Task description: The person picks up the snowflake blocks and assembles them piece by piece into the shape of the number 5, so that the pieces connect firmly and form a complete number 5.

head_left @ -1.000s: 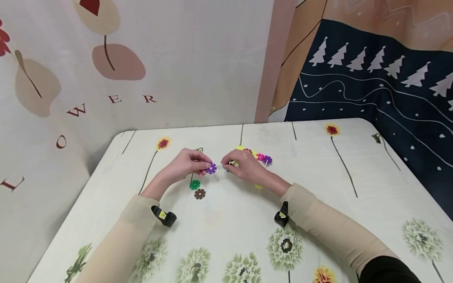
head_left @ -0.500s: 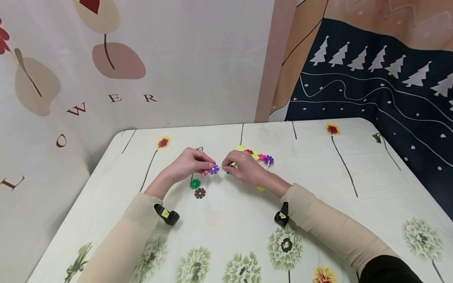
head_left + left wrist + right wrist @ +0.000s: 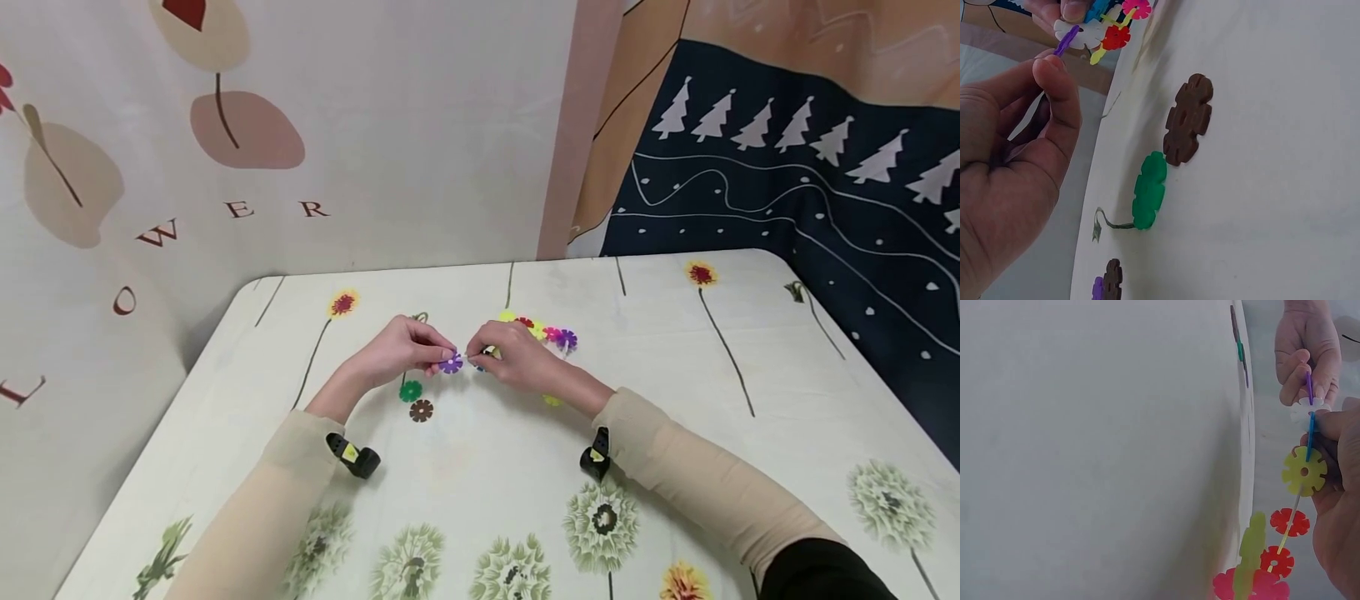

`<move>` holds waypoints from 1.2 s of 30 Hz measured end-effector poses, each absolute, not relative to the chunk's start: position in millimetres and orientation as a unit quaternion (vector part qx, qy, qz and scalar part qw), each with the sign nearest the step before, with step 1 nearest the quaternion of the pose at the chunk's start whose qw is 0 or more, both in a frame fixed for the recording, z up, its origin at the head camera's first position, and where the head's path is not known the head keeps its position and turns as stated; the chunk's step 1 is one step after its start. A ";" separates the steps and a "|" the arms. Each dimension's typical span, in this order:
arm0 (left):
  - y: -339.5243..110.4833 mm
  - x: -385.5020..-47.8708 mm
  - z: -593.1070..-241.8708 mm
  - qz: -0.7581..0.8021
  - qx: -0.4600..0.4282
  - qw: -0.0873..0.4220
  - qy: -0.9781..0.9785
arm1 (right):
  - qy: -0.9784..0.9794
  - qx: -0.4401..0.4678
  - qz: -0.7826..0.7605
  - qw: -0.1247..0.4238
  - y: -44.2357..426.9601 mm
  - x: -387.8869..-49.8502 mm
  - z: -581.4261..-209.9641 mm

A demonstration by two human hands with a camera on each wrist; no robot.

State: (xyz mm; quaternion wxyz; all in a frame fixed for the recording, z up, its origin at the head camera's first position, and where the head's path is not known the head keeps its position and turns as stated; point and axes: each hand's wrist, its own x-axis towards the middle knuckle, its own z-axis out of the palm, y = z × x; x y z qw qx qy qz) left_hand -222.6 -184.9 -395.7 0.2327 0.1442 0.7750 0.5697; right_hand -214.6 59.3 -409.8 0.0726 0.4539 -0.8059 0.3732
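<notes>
A pale, flower-printed table (image 3: 480, 475) fills the lower head view. Toward its 12 o'clock edge, two hands in beige sleeves (image 3: 697, 467) face each other. The right hand (image 3: 513, 354) pinches one end of a chain of coloured notched discs (image 3: 537, 331), seen beyond that hand toward 1 to 2 o'clock. The left hand (image 3: 408, 343) pinches a purple disc (image 3: 451, 364) at its own 4 o'clock, touching the chain's white disc (image 3: 1090, 36). From the purple disc, a brown disc (image 3: 422, 411) lies at 7 o'clock, a green disc (image 3: 410, 392) at 8.

Purple disc (image 3: 452, 364) closer to right grip (image 3: 513, 354)
</notes>
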 end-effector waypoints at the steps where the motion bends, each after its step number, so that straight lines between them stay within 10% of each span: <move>1: -185.1 -222.7 -396.1 0.572 0.142 0.233 0.774 | -0.805 0.455 0.373 0.072 59.3 -214.7 -409.8; 36: -185.1 -220.8 -400.4 0.610 0.095 0.226 0.753 | -0.846 0.377 0.376 0.040 50.0 -210.3 -411.5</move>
